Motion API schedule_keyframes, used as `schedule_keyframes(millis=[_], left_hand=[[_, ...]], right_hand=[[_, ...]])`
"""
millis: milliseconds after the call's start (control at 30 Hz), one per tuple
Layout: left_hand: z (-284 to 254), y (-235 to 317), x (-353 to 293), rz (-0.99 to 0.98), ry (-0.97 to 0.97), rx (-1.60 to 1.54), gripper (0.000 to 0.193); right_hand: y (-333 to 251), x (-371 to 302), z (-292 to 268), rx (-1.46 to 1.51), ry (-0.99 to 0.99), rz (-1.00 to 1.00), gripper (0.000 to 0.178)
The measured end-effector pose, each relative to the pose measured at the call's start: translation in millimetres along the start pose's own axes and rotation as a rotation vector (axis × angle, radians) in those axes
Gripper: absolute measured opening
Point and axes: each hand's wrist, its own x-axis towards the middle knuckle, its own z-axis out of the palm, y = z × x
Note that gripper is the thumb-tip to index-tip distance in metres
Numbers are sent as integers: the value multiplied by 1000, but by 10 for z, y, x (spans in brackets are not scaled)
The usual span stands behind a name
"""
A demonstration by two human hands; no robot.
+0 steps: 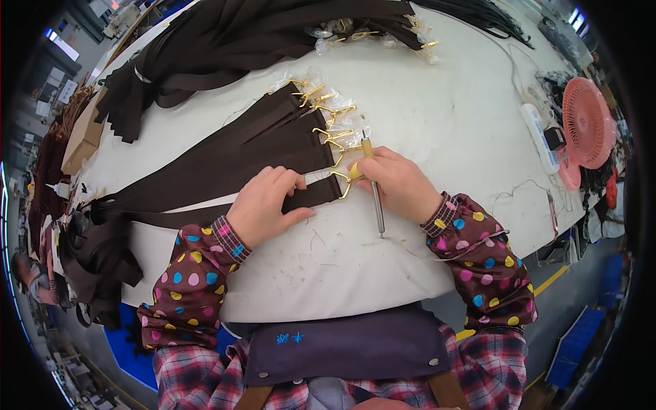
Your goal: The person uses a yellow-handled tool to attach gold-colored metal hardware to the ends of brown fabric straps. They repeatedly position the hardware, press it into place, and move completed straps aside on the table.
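Trainee: Where is the workpiece, and how is it supported?

Instructor: The dark strap [316, 194] lies on the pale worktop [424, 287], directly in front of the person. It is set apart from the strap bundle [239, 147], probably so that its end is accessible on all sides.

Trainee: State the condition of the left hand.

Instructor: The left hand [263, 205] rests across the strap. Its thumb and curled fingers are spread apart, spanning the strap's width. This placement likely steadies the strap close to its end. Whether it presses firmly, I cannot tell.

Trainee: And the right hand?

Instructor: The right hand [400, 183] has its fingers closed around a slim pen-shaped tool [377, 208]. The narrow tip points away from the person, clear of the left hand; a thin cord [424, 257] trails from the near end toward the right sleeve. The fingertips are beside the gold clasp [346, 194] at the strap end; contact is not clear.

Trainee: Why do the bundled straps fan out?

Instructor: Their gold hardware [335, 142] faces right, in a staggered row. Such an arrangement presumably leaves each end within reach of the right hand.
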Motion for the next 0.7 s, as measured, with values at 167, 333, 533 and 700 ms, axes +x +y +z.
schedule_keyframes(millis=[167,333,533,700], left_hand=[[128,127,-138,63,139,17,39],[144,215,32,142,198,53,37],[88,211,46,119,170,91,33],[158,213,63,151,241,-24,34]], right_hand=[[-37,-31,63,74,32,-50,24],[-147,-9,31,75,32,-64,29],[-105,7,35,72,63,-50,25],[-137,20,-4,134,77,13,23]])
